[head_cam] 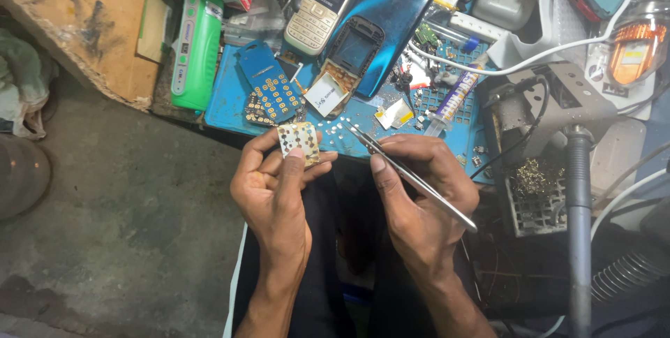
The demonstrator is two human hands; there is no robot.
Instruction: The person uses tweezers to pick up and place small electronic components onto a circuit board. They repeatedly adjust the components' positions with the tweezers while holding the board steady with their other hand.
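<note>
Blue silicone matting [230, 104], gridded and scuffed, covers the cluttered bench edge above a stained grey concrete floor [132, 198]. Beside it sit a glossy green plastic case [195, 48], a pale bar phone [322, 4], an opened black phone frame [354, 50] and a blue keypad sheet [269, 86] studded with gold contacts. Small white dots lie scattered on the mat. The left hand [276, 184] pinches a small square keypad membrane [299, 139], pale with gold dots, between thumb and fingers, just off the mat's near edge. The right hand [419, 191] grips slim steel tweezers [412, 177], tips pointing at that membrane.
</note>
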